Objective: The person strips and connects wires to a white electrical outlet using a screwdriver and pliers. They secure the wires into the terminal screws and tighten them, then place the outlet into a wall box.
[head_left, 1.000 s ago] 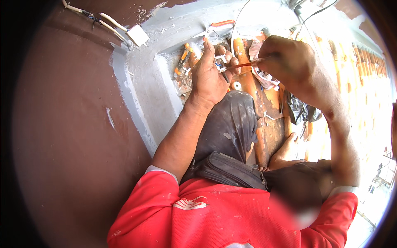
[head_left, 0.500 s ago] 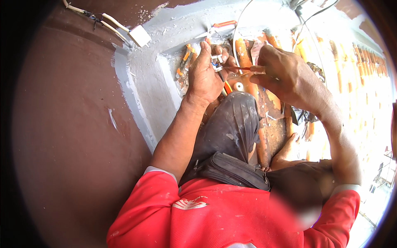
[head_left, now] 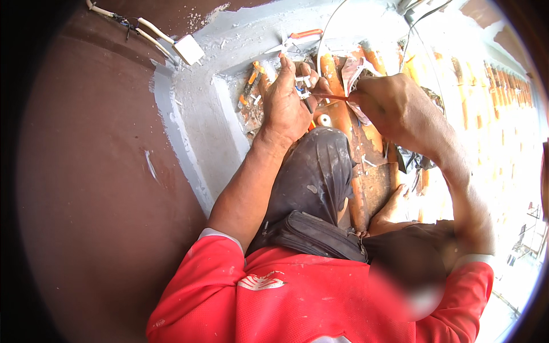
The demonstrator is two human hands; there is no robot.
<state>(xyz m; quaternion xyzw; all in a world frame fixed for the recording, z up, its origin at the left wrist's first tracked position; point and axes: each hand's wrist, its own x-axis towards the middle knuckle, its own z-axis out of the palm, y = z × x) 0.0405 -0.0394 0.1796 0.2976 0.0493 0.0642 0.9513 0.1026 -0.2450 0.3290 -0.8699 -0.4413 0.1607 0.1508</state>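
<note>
My left hand (head_left: 286, 106) is closed around a small white electrical fitting (head_left: 303, 82) with a blue part, held above my dark-trousered knee. My right hand (head_left: 400, 108) grips a screwdriver (head_left: 334, 97) with a red shaft, whose tip meets the fitting. Just beyond my hands, orange-handled cutters (head_left: 306, 34) rest on the grey ledge (head_left: 200, 114). Orange-and-dark tools (head_left: 250, 80) lie left of my left hand among scraps, and a small white roll (head_left: 323, 120) sits below the fitting.
A brown wall (head_left: 97, 188) at left carries white cables and a white box (head_left: 189, 49). Clay roof tiles (head_left: 360, 188) run under my legs and rightward into glare, with a black plastic bag (head_left: 410, 161), a pink-white bag (head_left: 352, 71) and loose wires above. My bare foot (head_left: 389, 211) rests on them.
My right hand has turned on the screwdriver, its fingers shifting between frames and now curled in tighter than half a second ago. My left hand keeps the fitting in nearly the same place.
</note>
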